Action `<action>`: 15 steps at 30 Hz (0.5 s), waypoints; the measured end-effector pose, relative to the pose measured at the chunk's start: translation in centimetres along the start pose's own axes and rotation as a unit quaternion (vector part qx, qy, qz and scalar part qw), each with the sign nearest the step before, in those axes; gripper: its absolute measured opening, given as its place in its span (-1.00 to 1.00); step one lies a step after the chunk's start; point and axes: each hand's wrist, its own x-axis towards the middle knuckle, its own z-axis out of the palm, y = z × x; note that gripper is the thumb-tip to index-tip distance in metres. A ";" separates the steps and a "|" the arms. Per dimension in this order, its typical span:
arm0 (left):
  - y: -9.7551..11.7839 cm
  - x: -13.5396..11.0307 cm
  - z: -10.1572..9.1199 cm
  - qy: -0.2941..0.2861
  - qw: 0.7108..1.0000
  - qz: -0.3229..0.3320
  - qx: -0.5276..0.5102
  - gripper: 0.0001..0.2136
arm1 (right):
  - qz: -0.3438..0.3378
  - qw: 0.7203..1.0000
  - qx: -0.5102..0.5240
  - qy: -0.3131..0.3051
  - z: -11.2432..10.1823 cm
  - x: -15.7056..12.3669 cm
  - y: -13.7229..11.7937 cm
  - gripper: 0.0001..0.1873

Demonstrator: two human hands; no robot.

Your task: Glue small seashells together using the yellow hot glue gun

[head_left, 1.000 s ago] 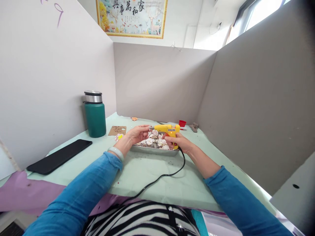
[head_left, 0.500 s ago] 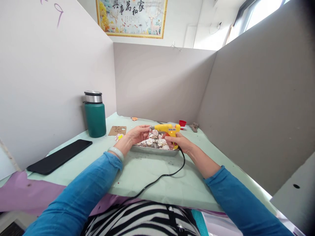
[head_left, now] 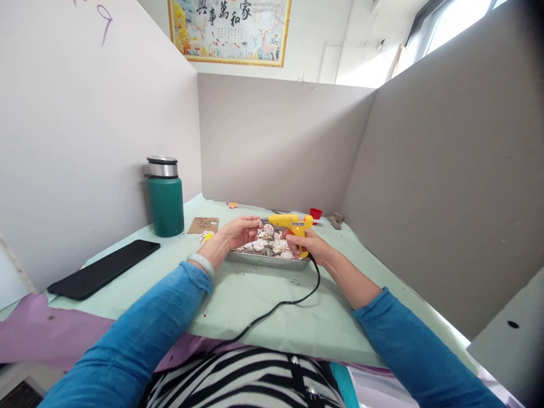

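My right hand (head_left: 312, 245) is wrapped round the handle of a yellow glue gun (head_left: 285, 221), its nozzle pointing left. A clear glue stick pokes out of its back end. The nozzle tip is at the fingertips of my left hand (head_left: 241, 231), which pinch a small pale piece, possibly a shell, too small to make out. Beneath both hands stands a metal tray (head_left: 267, 260) filled with seashells (head_left: 259, 245). A black cord (head_left: 280, 305) runs from the gun's handle down to the table's front edge.
On the left stand a green bottle (head_left: 165, 205) and a black phone (head_left: 104, 269). A brown board (head_left: 203, 225) and a yellow-and-white piece (head_left: 206, 237) lie near my left hand. Behind the tray are a red cup (head_left: 315, 214) and a grey-brown object (head_left: 335, 220). Grey partitions (head_left: 272, 136) enclose the table.
The whole view has shifted very slightly. Both hands keep nearly the same pose, with the nozzle still at my left fingertips.
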 end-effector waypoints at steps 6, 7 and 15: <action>-0.1 0.2 -0.3 0.001 1.000 0.008 -0.009 -0.85 | -0.006 1.000 -0.012 -0.018 0.2 -0.1 -0.2 -0.67; -0.1 0.2 -0.3 -0.003 1.000 0.009 -0.008 -0.85 | -0.005 1.000 -0.009 -0.014 0.2 0.0 -0.1 -0.66; -0.1 0.1 -0.1 -0.020 1.000 0.010 0.004 -0.87 | -0.007 1.000 0.006 0.007 -0.2 0.1 0.1 -0.64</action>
